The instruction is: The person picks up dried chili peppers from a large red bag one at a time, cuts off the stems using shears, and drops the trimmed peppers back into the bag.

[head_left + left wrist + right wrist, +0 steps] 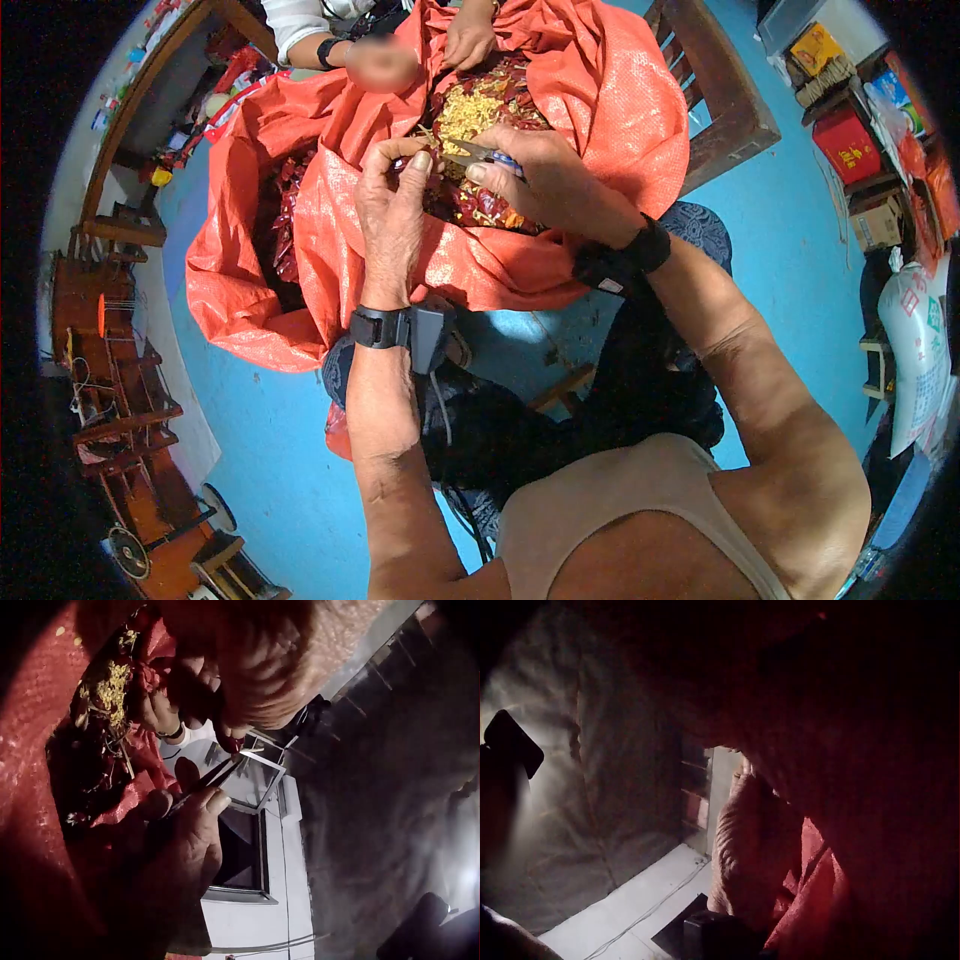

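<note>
In the head view my left hand (388, 205) pinches a dried red chili (231, 742) between thumb and fingertips. My right hand (545, 175) grips a pair of scissors (487, 154) with a blue handle, the blades pointing left at the chili. The left wrist view shows the blade tips right at the chili's pale stem end. Both hands are above an open red woven sack (480, 275). Inside it lie dried red chilies (510, 85) and a heap of yellow bits (465, 112). In the right wrist view the right hand's work is hidden in shadow.
Across the sack, another person's hand (470, 38) is over its far edge. More dark red chilies (285, 215) show in the sack's left part. A wooden chair (735, 110) stands at right, shelves with a red box (847, 143) beyond. Wooden furniture (120, 400) lines the left.
</note>
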### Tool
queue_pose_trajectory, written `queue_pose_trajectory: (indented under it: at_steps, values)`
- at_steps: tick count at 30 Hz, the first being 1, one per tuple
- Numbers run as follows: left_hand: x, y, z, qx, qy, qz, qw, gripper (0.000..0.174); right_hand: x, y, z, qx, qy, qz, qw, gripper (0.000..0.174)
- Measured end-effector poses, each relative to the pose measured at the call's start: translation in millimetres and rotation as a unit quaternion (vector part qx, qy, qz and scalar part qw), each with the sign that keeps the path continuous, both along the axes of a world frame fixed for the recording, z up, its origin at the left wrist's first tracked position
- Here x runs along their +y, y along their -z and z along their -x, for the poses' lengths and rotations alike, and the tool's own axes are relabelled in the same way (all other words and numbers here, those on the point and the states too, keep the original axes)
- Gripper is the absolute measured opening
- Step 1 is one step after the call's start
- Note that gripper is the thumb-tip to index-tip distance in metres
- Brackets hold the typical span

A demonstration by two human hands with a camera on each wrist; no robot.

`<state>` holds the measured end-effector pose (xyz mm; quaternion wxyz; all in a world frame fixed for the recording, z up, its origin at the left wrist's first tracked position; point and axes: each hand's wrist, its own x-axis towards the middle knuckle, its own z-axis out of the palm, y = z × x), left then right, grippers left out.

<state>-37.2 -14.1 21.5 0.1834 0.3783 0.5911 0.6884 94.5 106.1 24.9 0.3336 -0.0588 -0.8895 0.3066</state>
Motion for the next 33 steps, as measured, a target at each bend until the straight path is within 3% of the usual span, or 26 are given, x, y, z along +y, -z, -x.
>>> queue_pose_trajectory:
  at_steps: [8, 10, 13, 17, 19, 22, 25, 29, 31, 33]
  values:
    - [-1.2, 1.6, -2.8, 0.025, 0.04, 0.003, 0.999, 0.006, -2.7, 3.2, 2.9, -0.009, 0.019, -0.038, 0.999, 0.022]
    - [-2.2, 0.5, -4.7, 0.005, 0.039, 0.007, 0.999, 0.006, -2.5, 2.9, 5.1, 0.044, 0.03, -0.133, 0.99, 0.023]
    - [-1.5, 2.1, -5.4, -0.013, 0.04, 0.005, 0.999, 0.006, -1.3, -2.8, 1.3, 0.056, 0.004, -0.189, 0.98, 0.021]
    - [-1.9, 4.6, -5.5, 0.031, 0.039, -0.029, 0.998, 0.006, 1.9, -0.7, -0.8, 0.03, 0.003, -0.179, 0.983, 0.02]
    - [-2.2, 2.0, -7.4, 0.047, 0.04, -0.024, 0.998, 0.007, 0.0, -7.5, -4.2, -0.008, -0.023, -0.109, 0.994, 0.019]
    - [-0.4, 2.0, -8.9, 0.008, 0.046, -0.05, 0.998, 0.007, -0.7, -2.5, -0.5, 0.047, 0.004, -0.178, 0.983, 0.021]
    - [-0.8, -0.8, -11.3, 0.003, 0.043, -0.05, 0.998, 0.007, -2.4, -3.0, -0.4, 0.052, 0.005, -0.14, 0.989, 0.022]
    - [2.1, 0.7, -16.9, -0.128, 0.072, -0.088, 0.985, 0.01, -9.0, -5.9, 0.6, 0.05, 0.015, -0.023, 0.998, 0.022]
    - [0.5, -2.0, -16.8, -0.192, 0.089, -0.103, 0.972, 0.01, -8.1, -7.0, 3.6, 0.094, -0.045, 0.063, 0.993, 0.017]
    - [-3.9, -6.9, -16.6, -0.166, 0.091, -0.054, 0.98, 0.014, -7.4, -11.5, 0.4, 0.048, -0.012, 0.004, 0.999, 0.017]
